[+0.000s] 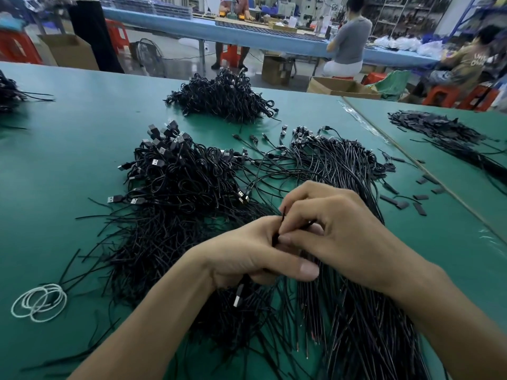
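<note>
My left hand (247, 253) and my right hand (332, 229) meet over a green table (68, 160). The left hand grips a black USB cable (239, 296) whose silver plug hangs below the palm. The right hand's fingertips pinch a thin black wire end (282, 215) that sticks up between both hands. A heap of black USB cables (178, 176) lies just beyond the hands. A fan of straight black cables (356, 319) runs under the right forearm.
Another pile of black cables (222, 97) sits farther back. White rubber bands (39, 301) lie at the near left. Short black sleeve pieces (403, 200) are scattered on the right, beside a seam to a second table with a dark pile (439, 130). People sit at benches behind.
</note>
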{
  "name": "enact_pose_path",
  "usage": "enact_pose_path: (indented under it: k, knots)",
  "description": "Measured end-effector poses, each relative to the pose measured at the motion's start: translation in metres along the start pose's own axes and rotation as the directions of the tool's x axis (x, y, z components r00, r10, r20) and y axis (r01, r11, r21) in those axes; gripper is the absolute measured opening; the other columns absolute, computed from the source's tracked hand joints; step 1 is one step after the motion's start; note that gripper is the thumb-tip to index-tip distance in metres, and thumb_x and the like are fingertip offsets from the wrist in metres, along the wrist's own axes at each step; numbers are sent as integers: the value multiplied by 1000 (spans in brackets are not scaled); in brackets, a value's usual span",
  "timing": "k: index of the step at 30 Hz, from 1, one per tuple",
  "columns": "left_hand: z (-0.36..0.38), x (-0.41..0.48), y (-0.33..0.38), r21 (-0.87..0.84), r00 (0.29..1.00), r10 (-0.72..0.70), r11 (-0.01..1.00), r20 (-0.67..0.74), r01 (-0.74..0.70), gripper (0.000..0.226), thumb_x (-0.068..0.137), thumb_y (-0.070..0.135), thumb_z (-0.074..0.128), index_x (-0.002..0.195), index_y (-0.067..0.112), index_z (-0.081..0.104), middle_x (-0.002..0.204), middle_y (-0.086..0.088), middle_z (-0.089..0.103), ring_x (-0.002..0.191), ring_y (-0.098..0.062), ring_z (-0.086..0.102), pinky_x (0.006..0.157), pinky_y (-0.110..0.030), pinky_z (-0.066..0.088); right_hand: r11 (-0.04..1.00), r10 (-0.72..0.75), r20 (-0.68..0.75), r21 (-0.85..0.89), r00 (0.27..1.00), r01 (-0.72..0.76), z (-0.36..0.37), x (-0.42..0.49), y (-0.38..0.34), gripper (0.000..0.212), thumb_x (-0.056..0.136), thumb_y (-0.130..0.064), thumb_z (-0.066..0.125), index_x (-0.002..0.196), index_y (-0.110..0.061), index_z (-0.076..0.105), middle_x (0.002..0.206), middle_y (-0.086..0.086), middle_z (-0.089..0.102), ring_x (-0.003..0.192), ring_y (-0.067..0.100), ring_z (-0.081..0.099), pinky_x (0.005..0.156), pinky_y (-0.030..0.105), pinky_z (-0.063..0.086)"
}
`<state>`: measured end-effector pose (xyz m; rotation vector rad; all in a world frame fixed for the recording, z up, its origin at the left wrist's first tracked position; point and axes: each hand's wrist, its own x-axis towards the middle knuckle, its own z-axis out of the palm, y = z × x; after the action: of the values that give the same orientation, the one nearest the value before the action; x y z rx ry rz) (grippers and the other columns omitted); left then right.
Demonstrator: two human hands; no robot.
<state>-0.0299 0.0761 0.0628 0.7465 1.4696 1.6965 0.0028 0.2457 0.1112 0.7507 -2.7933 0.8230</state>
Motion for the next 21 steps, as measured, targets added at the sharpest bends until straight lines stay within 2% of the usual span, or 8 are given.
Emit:
enact_pose_path:
  k: [2,6,9,11,13,16,21]
  knots:
    - [-1,1,-4,60,999,-32,998,-4,33,32,75,2,76,69,33,68,56,10,35,43,-2,28,35,-14,25,990,-79,23,-117,997,81,0,-3,-5,4,86,-25,74,82,-26,74,102,-20,61,91,7,62,73,41,54]
    - [-1,3,-5,142,994,-84,985,-73,94,19,71,10,79,78,13,61,67,-10,37,50,-15,29,38,-25,18,969,-130,52,-205,990,138,-2,-6,-12,5,88,-25,70,86,-26,75,94,-16,64,84,10,62,67,42,55]
    - [0,4,-6,166,989,-102,979,-110,119,26,75,7,76,83,-2,53,71,-13,36,51,-16,28,41,-30,17,968,-101,87,-222,991,118,-2,-5,-14,6,90,-27,69,87,-29,74,89,-15,63,88,10,56,73,41,53]
    - [1,4,-5,143,989,-77,985,-125,95,16,77,1,73,77,4,57,65,-12,34,48,-12,30,38,-22,22,969,-65,80,-233,995,82,-1,-4,-13,7,91,-30,66,87,-30,72,86,-14,60,89,9,53,77,39,50]
    - [2,3,-3,118,987,-52,990,-150,71,20,78,-2,69,72,15,59,60,-4,37,46,-8,32,38,-18,27,980,-29,52,-196,998,38,0,-3,-11,7,91,-28,66,85,-29,69,84,-14,58,87,8,53,79,36,49]
    - [4,1,0,122,981,-32,991,-191,57,13,70,4,65,76,14,59,60,-1,40,48,-9,34,40,-17,28,986,-53,37,-157,998,58,2,-2,-12,10,90,-19,68,86,-28,66,83,-14,58,85,6,53,77,32,48]
    - [8,2,-2,56,983,-28,998,-181,39,29,70,3,56,58,29,58,54,8,38,45,-5,30,40,-16,27,975,-113,40,-189,993,119,2,-2,-16,25,87,-10,68,93,-29,51,76,-17,51,80,4,49,68,22,42]
